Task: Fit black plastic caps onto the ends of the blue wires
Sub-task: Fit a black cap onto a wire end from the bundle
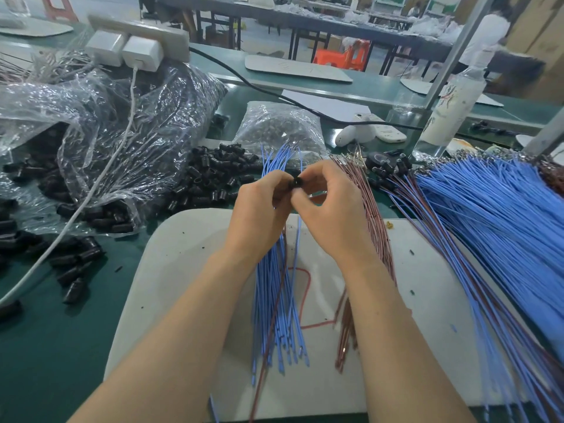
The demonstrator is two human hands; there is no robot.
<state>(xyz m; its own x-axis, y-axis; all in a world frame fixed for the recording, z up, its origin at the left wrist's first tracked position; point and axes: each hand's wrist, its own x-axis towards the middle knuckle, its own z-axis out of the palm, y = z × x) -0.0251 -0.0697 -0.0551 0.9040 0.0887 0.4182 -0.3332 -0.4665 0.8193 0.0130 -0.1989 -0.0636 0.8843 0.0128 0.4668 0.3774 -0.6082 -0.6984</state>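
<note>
Pinching one black plastic cap (297, 182) between curled fingertips of left hand (262, 209) and right hand (331, 215), just above the blue wires (274, 300) lying on white board (183, 254).

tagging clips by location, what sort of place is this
Probably a factory assembly line: a big heap of blue wires, loose black caps beside plastic bags, and rows of long worktables behind.

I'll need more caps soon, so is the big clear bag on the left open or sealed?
Open. The clear plastic bag has its mouth spread, and loose black caps lie spilled beside it on the green bench.
</note>
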